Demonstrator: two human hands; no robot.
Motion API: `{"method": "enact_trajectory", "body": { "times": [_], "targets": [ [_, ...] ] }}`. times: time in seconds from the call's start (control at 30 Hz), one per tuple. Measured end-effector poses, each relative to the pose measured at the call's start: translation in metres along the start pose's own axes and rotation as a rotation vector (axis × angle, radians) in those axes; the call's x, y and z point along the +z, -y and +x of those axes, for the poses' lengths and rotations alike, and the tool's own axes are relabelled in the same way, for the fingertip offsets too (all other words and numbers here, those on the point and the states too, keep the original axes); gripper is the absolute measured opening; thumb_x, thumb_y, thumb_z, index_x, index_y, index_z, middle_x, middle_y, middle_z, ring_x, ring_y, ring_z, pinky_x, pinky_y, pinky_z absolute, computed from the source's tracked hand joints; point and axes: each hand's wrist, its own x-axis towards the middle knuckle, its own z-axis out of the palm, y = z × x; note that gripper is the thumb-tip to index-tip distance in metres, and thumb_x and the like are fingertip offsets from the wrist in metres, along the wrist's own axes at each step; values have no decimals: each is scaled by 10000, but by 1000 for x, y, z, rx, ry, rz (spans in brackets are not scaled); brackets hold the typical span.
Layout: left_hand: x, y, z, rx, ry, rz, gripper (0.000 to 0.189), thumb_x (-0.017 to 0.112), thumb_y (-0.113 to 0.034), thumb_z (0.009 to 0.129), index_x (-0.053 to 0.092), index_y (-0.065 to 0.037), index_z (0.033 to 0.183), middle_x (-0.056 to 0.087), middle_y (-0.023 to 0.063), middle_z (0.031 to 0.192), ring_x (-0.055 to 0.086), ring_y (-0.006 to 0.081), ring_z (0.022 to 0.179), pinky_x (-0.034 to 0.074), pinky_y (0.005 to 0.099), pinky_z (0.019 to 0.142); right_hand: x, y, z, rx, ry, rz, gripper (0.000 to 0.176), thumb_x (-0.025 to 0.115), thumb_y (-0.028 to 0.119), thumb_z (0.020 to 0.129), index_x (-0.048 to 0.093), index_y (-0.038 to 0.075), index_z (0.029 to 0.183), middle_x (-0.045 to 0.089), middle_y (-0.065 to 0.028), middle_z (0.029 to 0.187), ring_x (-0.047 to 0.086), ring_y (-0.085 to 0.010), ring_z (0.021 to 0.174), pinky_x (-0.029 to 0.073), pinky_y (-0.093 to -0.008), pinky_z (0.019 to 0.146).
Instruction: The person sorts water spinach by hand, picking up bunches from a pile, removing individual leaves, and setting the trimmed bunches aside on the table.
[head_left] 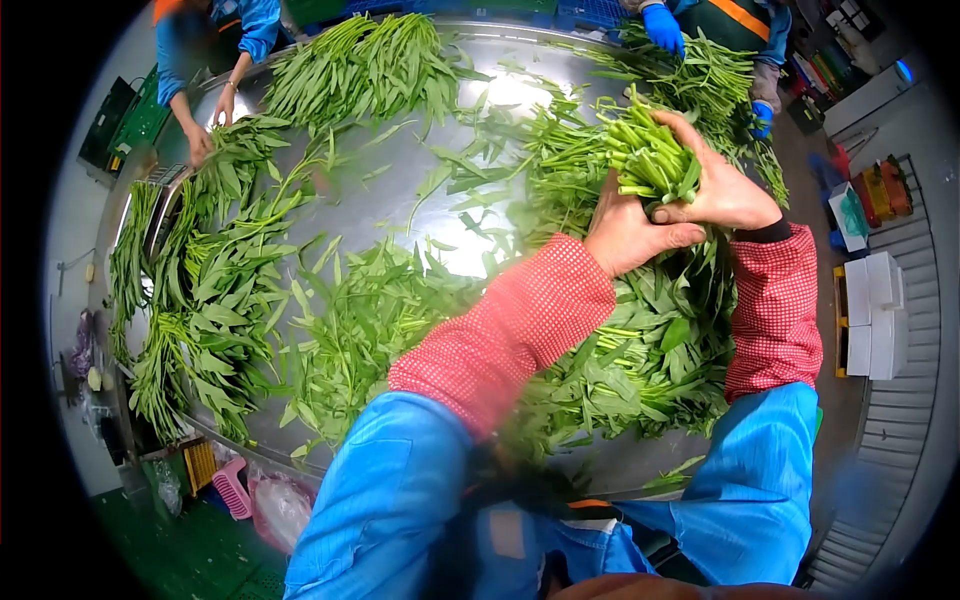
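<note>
Both my hands are wrapped round one bundle of green stems (640,150), cut ends up, over the right part of the metal table (395,185). My left hand (635,228) grips it from below and the left; my right hand (725,185) closes round its right side. The leafy part hangs down behind my hands and is partly hidden. Under my forearms lies a pile of leafy greens (640,360). Loose leaves (370,315) are spread left of my left sleeve.
Bunches of greens line the table's left edge (225,310) and far edge (365,70). A co-worker's bare hands (215,125) touch greens at the far left. Another co-worker's blue-gloved hands (663,28) are at the far right. White boxes (875,315) stand beyond the right side.
</note>
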Motion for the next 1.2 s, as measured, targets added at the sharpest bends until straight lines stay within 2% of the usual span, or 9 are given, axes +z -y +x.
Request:
{"method": "enact_trajectory", "body": {
  "times": [0.23,0.37,0.43,0.5,0.7,0.83,1.0,1.1,1.2],
  "targets": [
    [-9,3,2,76,-85,367,891,871,-434,520,521,-41,1239,467,170,1286,408,363,1205,307,452,1049,18,-9,2,4,-146,15,866,711,51,634,337,80,1414,538,-107,1245,520,-177,1119,412,-305,967],
    [-13,18,2,86,23,252,962,857,-449,528,453,-34,1297,478,189,1277,425,376,1207,311,451,1050,19,-8,-10,-29,-238,-34,814,693,26,644,370,88,1388,567,-92,1218,540,-179,1101,432,-310,950],
    [-13,27,-3,-64,137,692,1079,718,-679,586,352,-76,1402,436,224,1357,378,378,1289,237,476,1102,10,-12,-20,-61,-332,74,793,718,40,639,399,97,1362,588,-87,1201,557,-170,1075,449,-301,928],
    [-15,35,-13,-139,363,892,1114,618,-768,625,283,-101,1452,323,228,1456,297,365,1358,171,489,1132,-9,-18,-36,-101,-477,67,791,738,35,663,394,99,1373,571,-68,1224,537,-173,1116,425,-313,973],
    [-9,46,-26,-118,331,1062,1027,583,-755,682,317,-117,1442,297,232,1473,319,362,1348,199,488,1122,-93,-9,-126,-82,-994,-68,552,712,267,798,503,52,1262,608,-62,1157,586,-169,1016,456,-301,901],
    [-8,44,-25,-203,372,1095,1016,604,-737,676,320,-140,1446,272,230,1483,293,362,1363,172,475,1136,-108,54,-184,-17,-1278,-484,404,700,159,803,554,23,1154,652,-48,1030,607,-124,927,470,-259,824],
    [-8,-2,-29,-183,359,1177,1021,668,-710,639,307,-212,1454,537,228,1259,510,358,1181,403,437,989,-89,111,-238,-194,-1335,-598,602,742,83,772,430,33,1285,617,-53,1109,593,-141,985,471,-275,876],
    [-6,-59,-36,-306,521,1244,1029,681,-678,661,267,-195,1471,550,243,1241,571,357,1108,453,413,938,-64,137,-261,-267,-1379,-642,627,735,107,766,429,29,1307,611,-77,1128,591,-181,1017,464,-295,887],
    [-11,-99,-51,-275,630,1216,1040,731,-595,679,232,-163,1482,561,249,1231,595,359,1087,467,400,931,-37,173,-282,-113,-1352,-810,710,744,91,722,392,13,1333,590,-105,1151,577,-189,1039,452,-312,914]
  ]
}}
